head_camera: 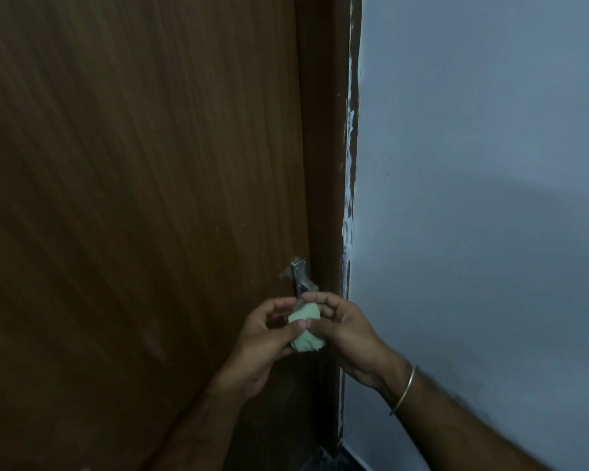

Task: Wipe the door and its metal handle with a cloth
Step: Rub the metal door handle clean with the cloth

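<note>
A brown wooden door (133, 198) fills the left of the head view. Its metal handle (300, 277) sits near the door's right edge; only the plate's upper part shows, the lever is hidden behind the hands. A pale green cloth (305, 329) is bunched in front of the handle. My left hand (269, 338) grips the cloth, thumb pressed on it. My right hand (340, 331) closes around the cloth from the right, fingertips touching the handle plate's lower part. A metal bangle (404, 389) circles my right wrist.
The dark brown door frame (327, 147) runs along the door's right side, its edge smeared with white paint. A pale blue-grey wall (483, 164) fills the right. Dark floor (323, 460) shows at the bottom.
</note>
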